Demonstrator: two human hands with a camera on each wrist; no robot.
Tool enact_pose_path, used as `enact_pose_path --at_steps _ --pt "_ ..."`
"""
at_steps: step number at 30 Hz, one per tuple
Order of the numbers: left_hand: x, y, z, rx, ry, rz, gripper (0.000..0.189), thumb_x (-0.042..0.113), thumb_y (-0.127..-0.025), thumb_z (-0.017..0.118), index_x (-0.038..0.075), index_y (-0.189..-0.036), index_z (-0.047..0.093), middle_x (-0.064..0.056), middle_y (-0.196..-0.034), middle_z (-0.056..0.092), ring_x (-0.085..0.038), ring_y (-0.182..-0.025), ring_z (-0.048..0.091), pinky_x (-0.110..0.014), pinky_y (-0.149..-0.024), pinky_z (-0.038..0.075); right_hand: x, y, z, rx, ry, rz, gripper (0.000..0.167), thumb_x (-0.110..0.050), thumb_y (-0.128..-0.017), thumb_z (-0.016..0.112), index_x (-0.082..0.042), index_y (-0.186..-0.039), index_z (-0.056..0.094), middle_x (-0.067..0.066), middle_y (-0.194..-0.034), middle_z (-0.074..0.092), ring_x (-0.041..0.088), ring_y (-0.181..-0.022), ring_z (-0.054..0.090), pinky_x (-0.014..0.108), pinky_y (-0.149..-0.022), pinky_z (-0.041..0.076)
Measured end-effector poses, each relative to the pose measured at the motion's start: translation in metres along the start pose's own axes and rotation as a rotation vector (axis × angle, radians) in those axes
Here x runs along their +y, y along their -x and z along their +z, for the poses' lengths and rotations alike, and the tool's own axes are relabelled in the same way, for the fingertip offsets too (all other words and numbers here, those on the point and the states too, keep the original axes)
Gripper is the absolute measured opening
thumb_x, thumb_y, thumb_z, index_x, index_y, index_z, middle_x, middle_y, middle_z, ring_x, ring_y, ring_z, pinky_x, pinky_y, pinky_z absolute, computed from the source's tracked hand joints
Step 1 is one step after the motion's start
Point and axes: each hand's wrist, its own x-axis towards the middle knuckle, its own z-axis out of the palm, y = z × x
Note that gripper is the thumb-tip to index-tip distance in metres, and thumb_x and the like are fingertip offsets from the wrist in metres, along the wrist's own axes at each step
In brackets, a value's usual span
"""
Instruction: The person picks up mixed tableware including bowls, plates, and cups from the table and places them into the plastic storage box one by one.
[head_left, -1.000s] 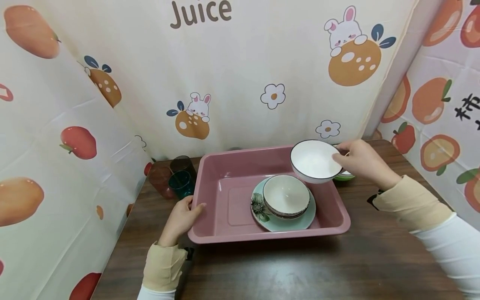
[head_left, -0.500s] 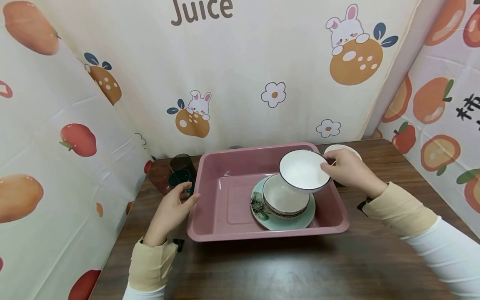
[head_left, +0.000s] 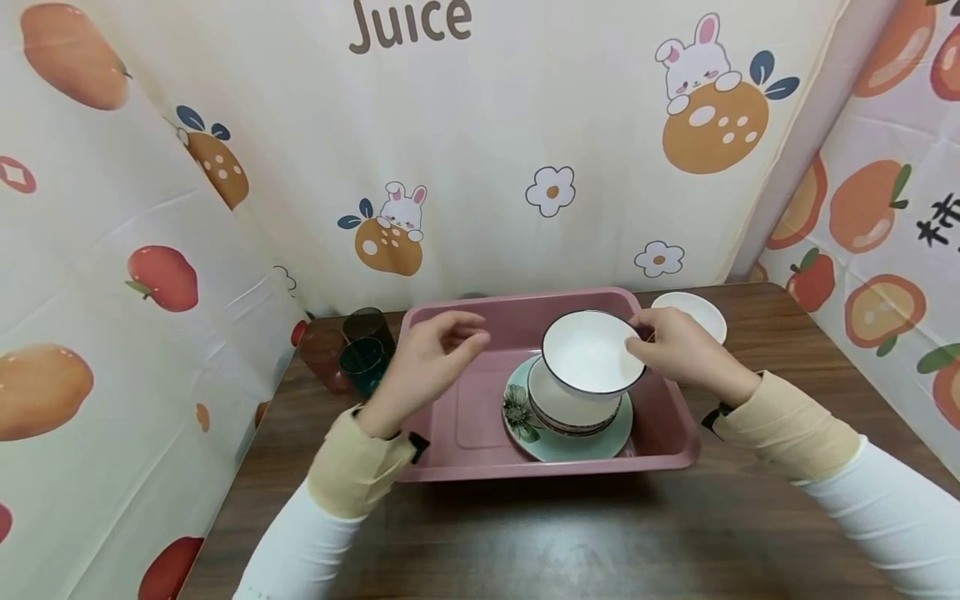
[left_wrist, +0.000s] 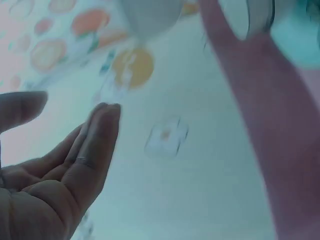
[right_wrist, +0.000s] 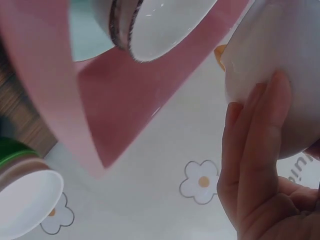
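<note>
My right hand (head_left: 686, 350) grips a white bowl with a dark rim (head_left: 594, 353) by its right edge, fingers beneath and thumb on the rim. The bowl is held over a stack of bowls (head_left: 564, 408), overlapping it in the head view. That stack sits on a pale green plate with a dark flower (head_left: 519, 417), inside a pink basin (head_left: 480, 475). My left hand (head_left: 423, 367) is raised over the basin's left side, holding nothing. In the left wrist view its fingers (left_wrist: 95, 150) are extended and apart from the thumb.
Several tinted cups, including a teal one (head_left: 363, 358), stand left of the basin. At the basin's back right stand white bowls (head_left: 697, 312); a green one (right_wrist: 12, 149) shows under them in the right wrist view. A printed curtain (head_left: 480, 150) closes off the back.
My right hand has carried the white bowl leftward from the right-hand stack to above the bowls in the basin. The left hand let go of the basin's rim and moved up and right.
</note>
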Motion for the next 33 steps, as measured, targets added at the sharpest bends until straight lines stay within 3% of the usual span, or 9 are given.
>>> enact_pose_path --at_steps 5,10,15,19,21,24,28,33 --pt "0.012 -0.026 0.034 -0.104 -0.018 -0.015 0.039 0.038 -0.094 0.064 0.011 -0.122 0.064 0.002 -0.107 0.070 -0.011 -0.094 0.064 -0.030 -0.081 0.054 -0.008 0.000 0.004 -0.012 -0.004 -0.021 0.011 -0.005 -0.086 0.055 0.000 -0.088 0.066 0.000 -0.064 0.052 0.011 -0.056 0.042 0.024 -0.052 0.036" --pt "0.019 -0.047 0.051 -0.187 -0.095 0.006 0.038 0.038 -0.094 0.063 0.010 -0.118 0.068 0.000 -0.106 0.071 -0.012 -0.095 0.065 -0.029 -0.083 0.053 -0.012 0.000 0.007 -0.014 0.002 -0.029 0.012 -0.004 -0.085 0.055 0.000 -0.088 0.066 0.000 -0.064 0.052 0.011 -0.056 0.042 0.024 -0.054 0.036" --pt "0.020 -0.059 0.061 -0.231 -0.181 0.027 0.022 0.028 -0.095 0.063 0.010 -0.099 0.074 0.002 -0.087 0.070 -0.010 -0.075 0.060 -0.025 -0.068 0.049 -0.012 0.002 0.009 -0.030 0.004 -0.036 0.011 -0.004 -0.086 0.056 -0.001 -0.087 0.067 -0.001 -0.063 0.051 0.011 -0.056 0.042 0.023 -0.053 0.035" --pt "0.018 -0.065 0.069 -0.275 -0.252 0.037 0.027 0.023 -0.095 0.062 0.013 -0.071 0.065 0.004 -0.060 0.050 -0.009 -0.054 0.042 -0.022 -0.056 0.037 -0.010 0.004 0.010 -0.051 -0.005 -0.036 0.012 -0.004 -0.087 0.056 -0.001 -0.089 0.067 -0.001 -0.064 0.052 0.010 -0.056 0.042 0.023 -0.053 0.036" --pt "0.017 -0.067 0.073 -0.276 -0.294 0.059 0.038 0.021 -0.096 0.060 0.015 -0.060 0.051 0.004 -0.054 0.036 -0.009 -0.050 0.032 -0.022 -0.053 0.031 -0.008 0.005 0.010 -0.055 -0.003 -0.037 0.012 -0.005 -0.087 0.057 -0.001 -0.091 0.068 -0.001 -0.065 0.053 0.011 -0.057 0.043 0.023 -0.054 0.037" --pt "0.018 -0.069 0.078 -0.257 -0.351 0.091 0.045 0.017 -0.097 0.057 0.016 -0.057 0.037 0.004 -0.053 0.028 -0.009 -0.049 0.026 -0.022 -0.052 0.028 -0.004 0.004 0.008 -0.059 -0.003 -0.031 0.012 -0.007 -0.090 0.060 -0.001 -0.093 0.070 0.000 -0.068 0.056 0.012 -0.061 0.046 0.024 -0.056 0.039" --pt "0.020 -0.071 0.082 -0.227 -0.412 0.110 0.044 0.015 -0.097 0.056 0.016 -0.057 0.038 0.004 -0.054 0.032 -0.009 -0.050 0.030 -0.022 -0.052 0.030 0.004 0.005 0.004 -0.079 -0.050 0.022 0.023 -0.023 -0.097 0.060 -0.004 -0.102 0.072 0.001 -0.070 0.058 0.012 -0.064 0.051 0.024 -0.058 0.042" --pt "0.014 -0.075 0.086 -0.187 -0.477 0.143 0.042 0.016 -0.098 0.055 0.016 -0.059 0.041 0.004 -0.057 0.037 -0.010 -0.053 0.035 -0.022 -0.054 0.032 0.017 0.012 -0.001 -0.069 -0.152 0.075 0.039 -0.031 -0.102 0.052 0.001 -0.119 0.065 0.008 -0.082 0.065 0.013 -0.072 0.061 0.024 -0.062 0.049"
